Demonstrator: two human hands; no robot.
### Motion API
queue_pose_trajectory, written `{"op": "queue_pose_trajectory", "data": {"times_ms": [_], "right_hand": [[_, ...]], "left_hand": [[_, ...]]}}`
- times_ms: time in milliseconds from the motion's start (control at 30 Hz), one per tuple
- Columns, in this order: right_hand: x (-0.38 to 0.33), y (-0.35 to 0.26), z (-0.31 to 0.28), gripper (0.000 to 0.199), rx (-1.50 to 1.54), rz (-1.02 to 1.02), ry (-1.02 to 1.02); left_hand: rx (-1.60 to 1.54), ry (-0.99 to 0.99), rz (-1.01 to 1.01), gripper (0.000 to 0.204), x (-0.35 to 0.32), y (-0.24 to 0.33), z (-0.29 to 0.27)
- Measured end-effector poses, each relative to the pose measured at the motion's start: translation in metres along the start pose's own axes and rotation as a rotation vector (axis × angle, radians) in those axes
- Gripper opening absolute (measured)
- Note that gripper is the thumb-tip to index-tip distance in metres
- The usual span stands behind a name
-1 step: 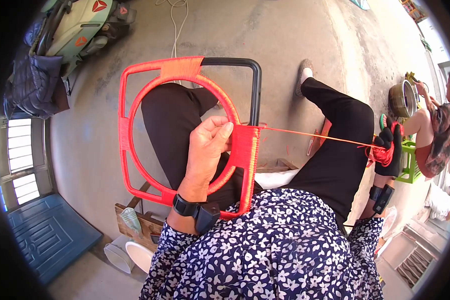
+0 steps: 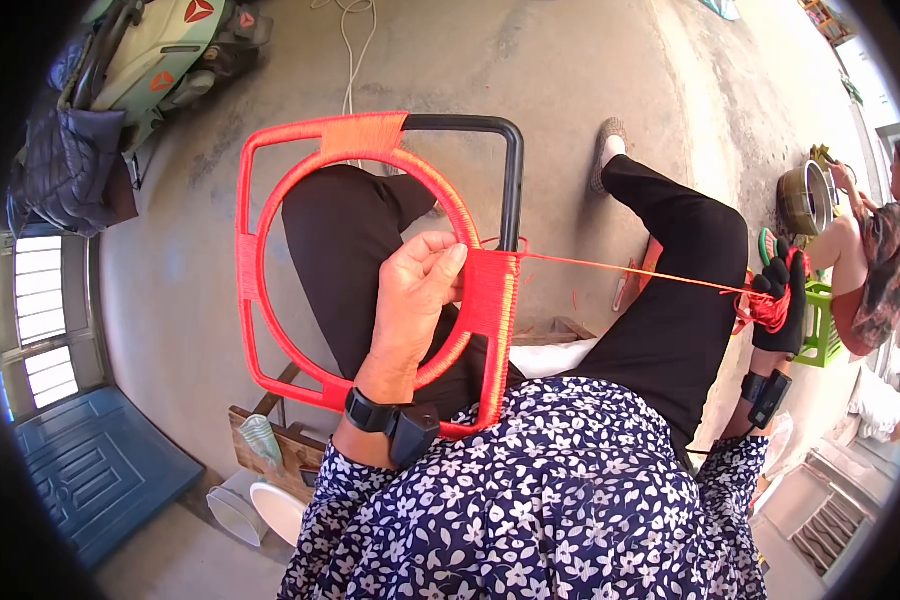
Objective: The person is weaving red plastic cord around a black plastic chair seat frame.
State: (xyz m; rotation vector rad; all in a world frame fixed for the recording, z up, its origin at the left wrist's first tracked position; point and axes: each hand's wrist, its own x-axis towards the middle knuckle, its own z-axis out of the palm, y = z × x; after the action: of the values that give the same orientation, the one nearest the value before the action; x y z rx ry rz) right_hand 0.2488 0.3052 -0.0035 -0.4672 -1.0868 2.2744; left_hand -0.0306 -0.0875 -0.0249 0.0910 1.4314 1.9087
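A square frame with a round ring inside it (image 2: 251, 268) lies over my lap, mostly wrapped in red-orange cord. Its upper right corner shows bare black tube (image 2: 513, 185). My left hand (image 2: 415, 300) pinches the ring's right side, thumb on top, beside the broad wrapped band (image 2: 490, 290). Out to the right, my right hand (image 2: 773, 285), in a dark glove, is closed on a bundle of red cord (image 2: 770, 310). From there a single taut strand (image 2: 630, 269) runs to the upper end of the band. A small loop of cord stands at that end.
Another person (image 2: 875, 250) sits at the far right by a metal pot (image 2: 805, 197) and a green stool (image 2: 820, 325). A scooter (image 2: 160, 65) stands at the upper left. At lower left are a wooden stand (image 2: 290, 455) holding a cup (image 2: 260, 438), and a white basin (image 2: 282, 510).
Almost nothing differs. The small cord loop at the band's upper end has shifted slightly; both hands and the frame keep their places.
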Motion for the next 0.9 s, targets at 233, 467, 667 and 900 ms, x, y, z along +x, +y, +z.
{"op": "queue_pose_trajectory", "data": {"times_ms": [233, 467, 667, 900], "right_hand": [[-0.006, 0.049, 0.089, 0.035, -0.685, -0.041, 0.012], [0.017, 0.147, 0.188, 0.035, -0.473, 0.866, -0.463], [0.009, 0.159, 0.191, 0.028, -0.452, 0.935, -0.481], [-0.001, 0.153, 0.173, 0.018, 0.005, 0.78, -0.126]], "left_hand": [[-0.097, -0.04, -0.058, 0.017, 0.001, -0.001, -0.002], [-0.2, -0.129, -0.177, 0.029, 0.0, 0.002, 0.005], [-0.274, -0.187, -0.214, 0.033, 0.003, 0.004, 0.006], [-0.257, -0.146, -0.239, 0.03, 0.004, 0.0, 0.006]]}}
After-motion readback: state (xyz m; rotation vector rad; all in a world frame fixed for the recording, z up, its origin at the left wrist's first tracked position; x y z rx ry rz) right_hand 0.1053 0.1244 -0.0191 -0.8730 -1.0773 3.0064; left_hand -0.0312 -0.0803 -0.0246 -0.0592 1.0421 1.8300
